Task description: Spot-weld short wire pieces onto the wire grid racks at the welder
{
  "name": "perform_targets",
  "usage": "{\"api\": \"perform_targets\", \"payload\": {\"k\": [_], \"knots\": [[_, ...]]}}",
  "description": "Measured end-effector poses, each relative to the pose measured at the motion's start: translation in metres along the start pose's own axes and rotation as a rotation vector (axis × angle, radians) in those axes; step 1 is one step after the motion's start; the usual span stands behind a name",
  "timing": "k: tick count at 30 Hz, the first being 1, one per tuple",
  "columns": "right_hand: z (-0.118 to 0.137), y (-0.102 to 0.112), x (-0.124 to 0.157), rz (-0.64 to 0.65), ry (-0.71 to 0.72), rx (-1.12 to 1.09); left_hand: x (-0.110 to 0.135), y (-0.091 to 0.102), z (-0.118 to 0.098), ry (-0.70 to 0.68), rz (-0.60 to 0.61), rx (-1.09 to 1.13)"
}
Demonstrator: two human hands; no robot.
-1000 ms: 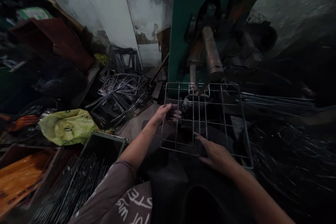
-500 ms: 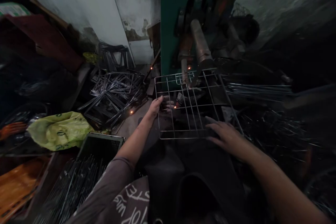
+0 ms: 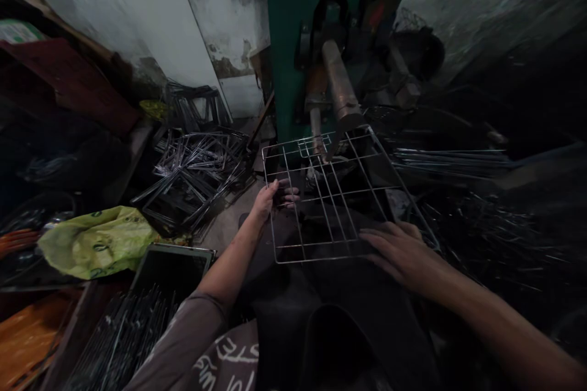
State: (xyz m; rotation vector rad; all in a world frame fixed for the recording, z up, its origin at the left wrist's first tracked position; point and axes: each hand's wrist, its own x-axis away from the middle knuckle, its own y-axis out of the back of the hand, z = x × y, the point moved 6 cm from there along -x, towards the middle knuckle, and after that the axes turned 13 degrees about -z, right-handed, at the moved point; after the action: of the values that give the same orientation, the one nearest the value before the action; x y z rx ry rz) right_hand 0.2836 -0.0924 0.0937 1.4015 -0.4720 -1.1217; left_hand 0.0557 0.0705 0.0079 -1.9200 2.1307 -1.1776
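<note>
A wire rack (image 3: pixel 314 199) lies roughly level in front of me, its far side beneath the electrodes of a green welding machine. My left hand (image 3: pixel 275 197) holds the rack's left edge, the thumb above and the fingers under the wires. At the near right part of the rack is my right hand (image 3: pixel 398 249), its fingers stretched out and slightly blurred; whether it touches the wires I cannot tell. The thick upper electrode arm (image 3: pixel 340 82) slopes down over the far side. Below it, a thinner copper-coloured rod (image 3: pixel 316 128) reaches the small wire rectangle there.
The green machine body (image 3: pixel 291 24) stands ahead. Left of it lies a heap of wire frames (image 3: pixel 197 162). Nearer are a yellow-green sack (image 3: pixel 98 241) and a crate of metal rods (image 3: pixel 123 330). Long rods (image 3: pixel 449 159) and tangled wire (image 3: pixel 481 220) fill the dim right side.
The sparks glowing near the rack and floor are gone. The view has tilted up slightly, so the rack and hands appear lower. My left hand still holds the rack's left edge.
</note>
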Motion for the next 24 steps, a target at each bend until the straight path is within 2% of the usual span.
{"api": "perform_targets", "payload": {"k": [6, 9, 13, 19, 24], "knots": [[0.018, 0.008, 0.002, -0.041, 0.038, 0.025, 0.010, 0.002, -0.006, 0.026, 0.030, -0.035], [0.014, 0.006, -0.002, -0.056, 0.053, 0.053, 0.007, -0.001, -0.010, 0.011, 0.030, -0.022], [-0.012, -0.003, -0.024, -0.023, 0.064, 0.120, -0.015, -0.008, -0.021, -0.050, 0.020, -0.016], [-0.061, -0.012, -0.080, 0.061, 0.024, 0.185, -0.061, -0.016, -0.051, -0.102, -0.022, 0.018], [-0.092, -0.014, -0.119, 0.032, 0.022, 0.174, -0.088, -0.016, -0.073, -0.150, -0.084, 0.021]]}}
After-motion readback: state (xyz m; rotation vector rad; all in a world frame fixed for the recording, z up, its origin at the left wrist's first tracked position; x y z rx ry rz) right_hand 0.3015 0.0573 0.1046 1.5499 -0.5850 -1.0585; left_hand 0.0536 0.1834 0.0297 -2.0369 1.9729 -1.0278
